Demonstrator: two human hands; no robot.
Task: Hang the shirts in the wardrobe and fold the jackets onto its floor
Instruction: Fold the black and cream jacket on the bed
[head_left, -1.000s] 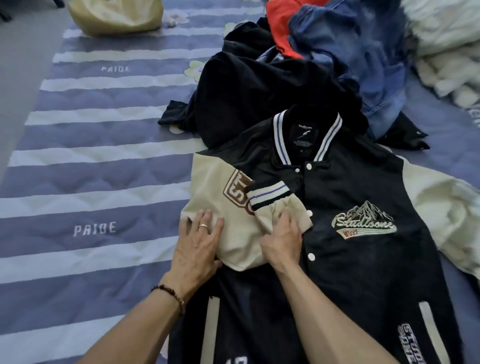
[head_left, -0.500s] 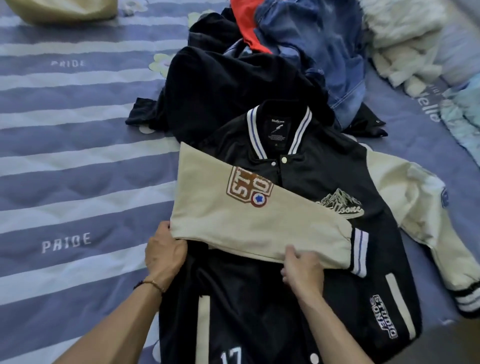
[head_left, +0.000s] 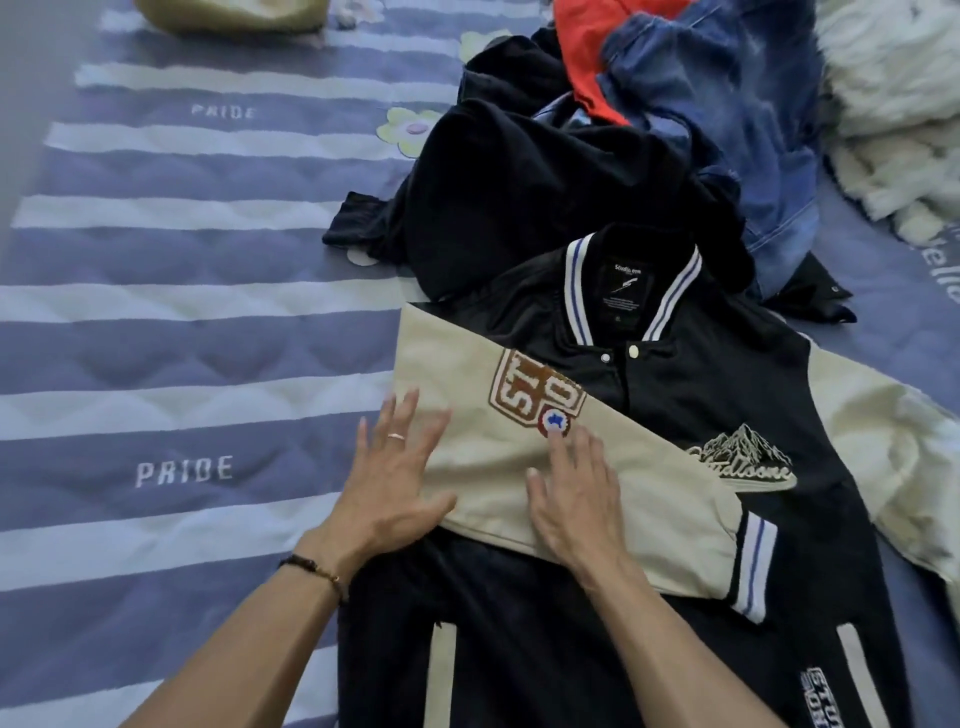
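Striped purple quilt is the work surface, with a heap of other clothes at its far end; the varsity jacket lies face up in the middle of it, snaps closed, and I'm taking that jacket as my landmark for everything else.

So the cream sleeve is laid diagonally across the jacket's chest, cuff ending near its far-side hem; my guess is that's the first fold, getting the arm inside the body outline before the sides come in. Left hand lies flat, fingers spread, on the sleeve's shoulder end at the jacket's near edge; right hand lies flat mid-sleeve, just below the crest patch; neither one grasps anything, both look like they're just pressing cloth smooth.

Jacket's long axis runs away from me: collar points at the clothes pile, hem toward me; the other sleeve is flopped out to the jacket's opposite side, unfolded.
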